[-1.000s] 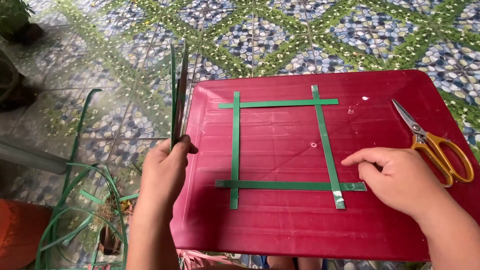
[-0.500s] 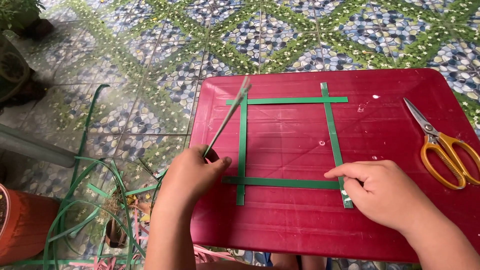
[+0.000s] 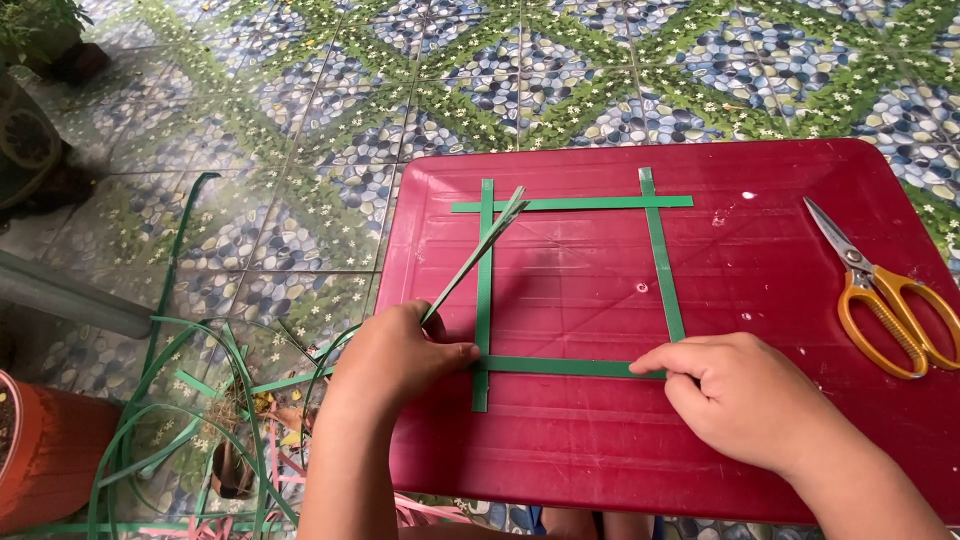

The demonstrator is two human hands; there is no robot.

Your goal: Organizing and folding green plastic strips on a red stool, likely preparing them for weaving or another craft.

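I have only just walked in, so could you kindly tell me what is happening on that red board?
A person sits over a red board on which four green strips lie crossed into a square frame. The left hand pinches a few loose strips that slant up over the frame's left side. The right hand presses a fingertip on the bottom right crossing. Yellow-handled scissors lie untouched at the right edge, and more strips trail on the tiled floor.
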